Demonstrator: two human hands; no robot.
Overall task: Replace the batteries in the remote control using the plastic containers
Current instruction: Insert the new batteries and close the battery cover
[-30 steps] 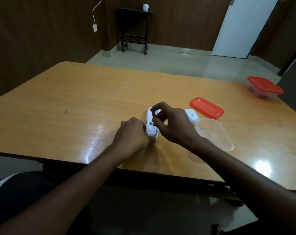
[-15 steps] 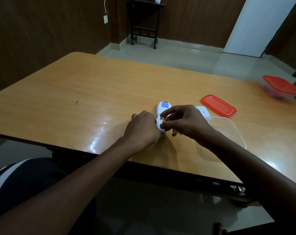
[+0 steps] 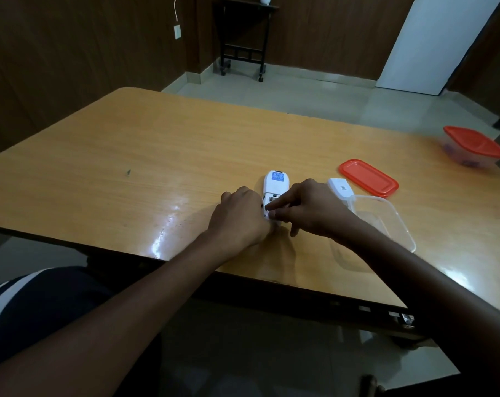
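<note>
A white remote control [image 3: 276,183] lies face down on the wooden table [image 3: 128,173], its back showing a blue label and an open battery compartment at the near end. My left hand [image 3: 238,217] grips the remote's near left side. My right hand [image 3: 311,209] presses its index finger and thumb into the compartment; whether a battery is under the fingers is hidden. The white battery cover [image 3: 340,189] lies to the right of my right hand. A clear plastic container [image 3: 386,219] with no lid stands beside it, and its red lid [image 3: 367,177] lies behind.
A second clear container with a red lid [image 3: 473,146] stands at the table's far right edge. The table's near edge runs just under my forearms. A black side table [image 3: 243,32] and a white door [image 3: 432,41] are across the room.
My right hand has dropped from above the remote down onto the battery compartment, fingers now pressing in. My left hand kept its hold. The camera view shifted slightly.
</note>
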